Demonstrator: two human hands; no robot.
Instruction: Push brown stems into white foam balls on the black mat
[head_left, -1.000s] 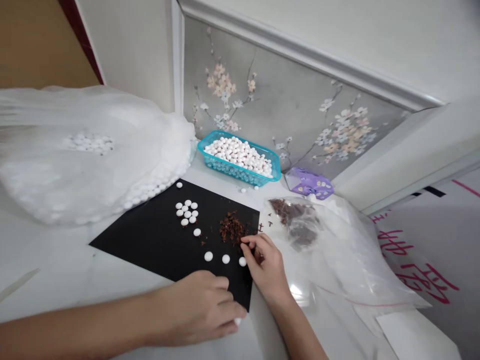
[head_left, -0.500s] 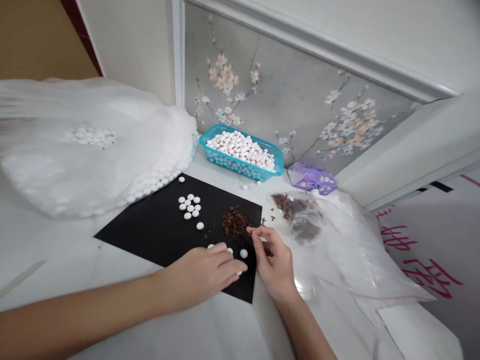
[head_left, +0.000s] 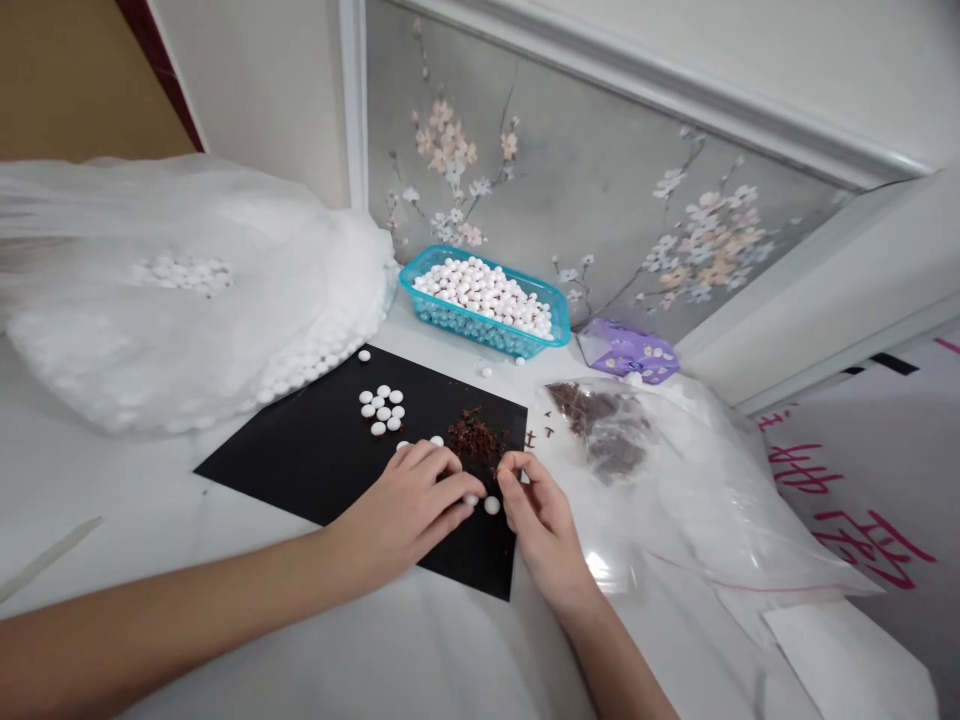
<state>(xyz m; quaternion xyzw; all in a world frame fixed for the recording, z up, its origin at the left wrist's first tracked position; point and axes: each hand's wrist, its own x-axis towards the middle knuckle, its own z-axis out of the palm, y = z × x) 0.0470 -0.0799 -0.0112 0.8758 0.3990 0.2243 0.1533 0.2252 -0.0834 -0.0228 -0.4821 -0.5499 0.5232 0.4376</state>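
Observation:
My left hand (head_left: 416,500) is over the black sheet (head_left: 285,455), its thumb and index finger closed about a white round bead (head_left: 470,499). Another white bead (head_left: 492,505) lies just right of those fingertips. Beside the heap of small reddish-brown pieces (head_left: 476,438), my right hand (head_left: 536,510) pinches what looks like one such tiny brown piece (head_left: 496,473). Farther back on the sheet sits a cluster of white beads (head_left: 383,413). Two more beads show partly behind my left fingers, which hide whatever lies beneath them.
At the back stands a turquoise basket (head_left: 487,325) full of white beads. A large translucent bag of beads (head_left: 202,320) fills the left. On the right lie a clear bag of brown pieces (head_left: 611,440), a purple packet (head_left: 637,352) and a larger plastic bag (head_left: 739,510).
My left hand has moved away from me, up the sheet, with the bead at its fingertips. My right fingertips have shifted slightly toward me, closer to that bead.

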